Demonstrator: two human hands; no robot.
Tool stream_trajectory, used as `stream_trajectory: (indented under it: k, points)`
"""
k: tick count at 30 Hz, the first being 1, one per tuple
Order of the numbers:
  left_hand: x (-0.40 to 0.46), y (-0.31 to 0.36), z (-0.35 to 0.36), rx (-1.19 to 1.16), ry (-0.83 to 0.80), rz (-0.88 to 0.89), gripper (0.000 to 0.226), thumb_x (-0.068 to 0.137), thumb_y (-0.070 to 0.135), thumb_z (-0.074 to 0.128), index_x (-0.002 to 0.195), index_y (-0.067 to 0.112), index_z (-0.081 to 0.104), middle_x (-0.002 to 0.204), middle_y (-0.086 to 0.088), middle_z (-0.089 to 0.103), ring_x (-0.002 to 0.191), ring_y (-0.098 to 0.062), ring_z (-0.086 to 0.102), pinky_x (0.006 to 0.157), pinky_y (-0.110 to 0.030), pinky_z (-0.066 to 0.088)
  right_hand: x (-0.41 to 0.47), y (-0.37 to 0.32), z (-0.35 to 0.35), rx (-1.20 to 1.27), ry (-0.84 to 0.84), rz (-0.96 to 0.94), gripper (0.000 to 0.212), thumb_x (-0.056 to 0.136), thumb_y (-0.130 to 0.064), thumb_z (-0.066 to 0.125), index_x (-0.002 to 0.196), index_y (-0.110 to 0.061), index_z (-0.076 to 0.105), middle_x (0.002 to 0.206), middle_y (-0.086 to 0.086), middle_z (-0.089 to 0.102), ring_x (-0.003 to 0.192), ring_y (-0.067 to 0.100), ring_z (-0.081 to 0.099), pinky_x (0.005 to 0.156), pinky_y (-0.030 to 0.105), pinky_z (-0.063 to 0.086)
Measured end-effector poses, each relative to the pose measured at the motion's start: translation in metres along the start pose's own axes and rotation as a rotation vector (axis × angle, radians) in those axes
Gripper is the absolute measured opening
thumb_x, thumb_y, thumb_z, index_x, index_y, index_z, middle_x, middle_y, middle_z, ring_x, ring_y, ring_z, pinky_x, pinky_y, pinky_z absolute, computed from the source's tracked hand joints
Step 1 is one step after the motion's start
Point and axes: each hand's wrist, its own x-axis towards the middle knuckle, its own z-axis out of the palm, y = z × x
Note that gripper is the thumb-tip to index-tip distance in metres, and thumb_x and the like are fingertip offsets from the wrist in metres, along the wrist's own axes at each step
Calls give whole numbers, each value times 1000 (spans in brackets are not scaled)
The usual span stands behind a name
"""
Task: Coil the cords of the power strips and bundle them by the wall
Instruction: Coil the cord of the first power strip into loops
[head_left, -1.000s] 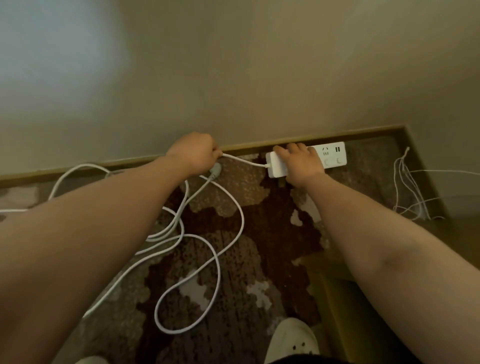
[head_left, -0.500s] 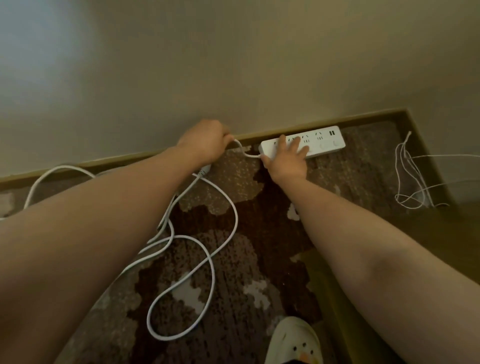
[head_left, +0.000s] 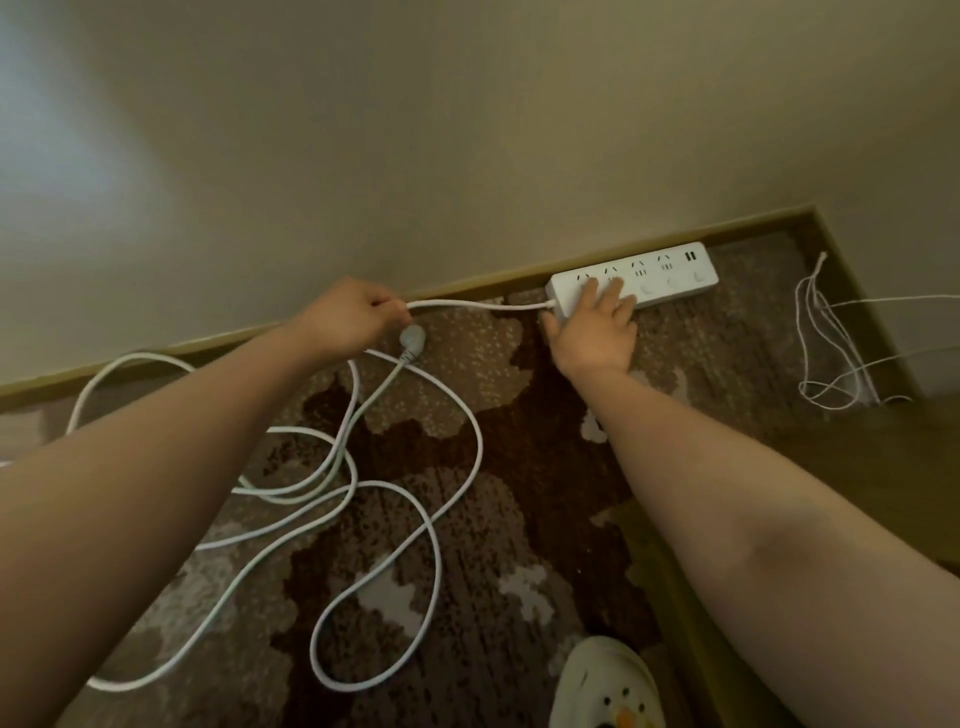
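The strip (head_left: 635, 278) is pressed flat-fingered against the wall (head_left: 467, 130) by the right hand (head_left: 597, 327) while its cord (head_left: 478, 305) is pinched by the left hand (head_left: 345, 317); even loops should be gathered without dragging the strip.

A carpeted room indoors, likely a home or hotel room: a patterned brown and beige pile carpet (head_left: 467, 519) meets a plain cream-painted wall (head_left: 467, 130) along a low olive-tan skirting board (head_left: 467, 285), turning a corner to its right.
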Motion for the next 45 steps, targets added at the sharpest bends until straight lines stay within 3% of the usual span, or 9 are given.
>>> stream_trajectory:
  k: [10, 13, 18, 20, 24, 32, 36, 40, 45]
  points:
    - [-23, 1, -17, 24, -50, 1, 20, 93, 20, 54, 92, 9, 71, 62, 0, 54, 53, -9, 43, 55, -25, 34, -4, 4, -14, 133, -29, -2, 60, 105, -36, 33, 154, -6, 19, 164, 17, 7, 138, 42, 34, 107, 51, 36]
    - [-30, 6, -16, 43, -34, 38, 22, 93, 18, 54, 91, 6, 72, 64, -2, 57, 55, -9, 45, 56, -24, 35, -37, -22, -23, 427, 150, -296, 45, 102, -29, 44, 143, -11, 45, 149, 12, 42, 129, 32, 45, 106, 46, 40]
    - [-39, 27, -20, 27, -19, 136, 21, 93, 16, 55, 92, 2, 71, 64, -3, 62, 55, -8, 52, 53, -20, 37, -77, -67, -55, 786, -108, -708, 34, 103, -25, 48, 133, -15, 59, 125, -1, 61, 112, 3, 51, 91, 9, 38]
    - [-44, 31, -24, 18, -19, 153, 17, 92, 17, 56, 94, 8, 71, 62, 3, 62, 45, 3, 50, 49, -14, 37, -83, -73, -64, 705, -193, -783, 23, 103, -26, 48, 113, -16, 67, 99, -8, 64, 89, 0, 54, 74, 18, 40]
    - [-58, 24, -45, 133, 27, 124, 23, 93, 21, 55, 85, 6, 71, 62, -2, 61, 45, -4, 48, 56, -23, 39, -77, -74, -76, 626, -110, -732, 23, 105, -22, 43, 89, -14, 56, 75, -4, 50, 76, 16, 48, 62, 29, 25]
    - [-103, -39, -104, 102, 229, -84, 29, 95, 31, 53, 99, 10, 72, 70, -1, 52, 65, -16, 47, 65, -28, 36, -64, -62, -100, 647, -47, -501, 27, 106, -26, 40, 90, -12, 55, 74, 3, 52, 74, 26, 53, 64, 35, 39]
    - [-109, -7, -102, 110, 299, 89, 27, 95, 31, 52, 96, 14, 73, 82, 4, 57, 75, -10, 49, 68, -25, 32, -94, -81, -127, 753, -116, -710, 34, 105, -31, 43, 79, -17, 60, 66, -3, 51, 61, 15, 50, 58, 27, 39]
    - [-108, 35, -97, 117, 354, 218, 21, 94, 31, 54, 90, 21, 72, 61, 10, 52, 55, -5, 43, 53, -23, 33, -122, -104, -146, 641, -131, -861, 40, 105, -30, 43, 67, -24, 56, 64, -4, 49, 60, 10, 45, 58, 25, 34]
    - [-124, 13, -105, 19, 296, 174, 24, 97, 27, 49, 92, 17, 70, 58, 3, 49, 55, -11, 48, 57, -25, 40, -111, -85, -154, 875, 81, -583, 36, 105, -28, 42, 72, -16, 52, 61, -4, 44, 57, 10, 38, 57, 30, 29]
